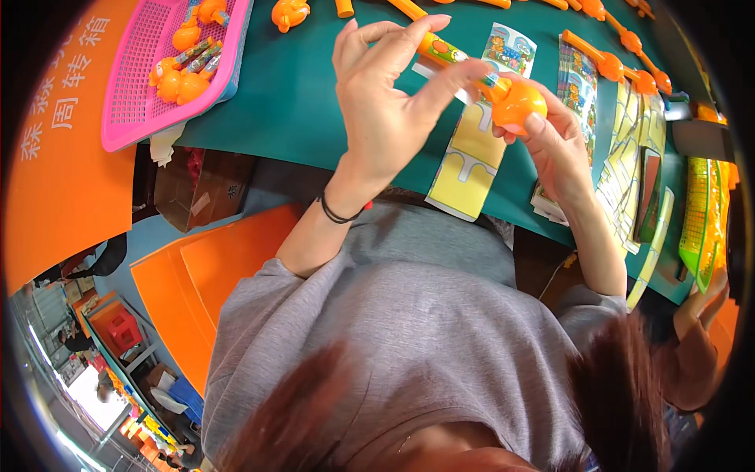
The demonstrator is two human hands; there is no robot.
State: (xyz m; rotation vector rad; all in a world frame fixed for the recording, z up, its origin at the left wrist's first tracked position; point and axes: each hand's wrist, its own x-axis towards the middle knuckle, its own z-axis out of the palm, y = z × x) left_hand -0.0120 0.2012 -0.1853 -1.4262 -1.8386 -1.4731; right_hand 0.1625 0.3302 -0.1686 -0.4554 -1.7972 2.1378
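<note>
An orange toy wand with a round, shiny head (521, 105) is held in front of me, its stick slanting to the far left. My right hand (560, 134) is closed around the head, thumb on its near side. A colourful printed label (443, 50) is on the stick. My left hand (381, 98) has its thumb and forefinger on the stick near that label; its other fingers are loosely bent. Beneath the wand lies a strip of label sheets (465, 177) with yellow backing, and a printed sheet (511, 49) lies beyond it.
A pink mesh basket (130, 98) with several orange toys stands at the left of the green table (291, 102). More orange wands (602, 63) lie along the far side. Stacked label sheets (629, 149) and a yellow-green bag (700, 220) are on the right, beside another person's arm (688, 346).
</note>
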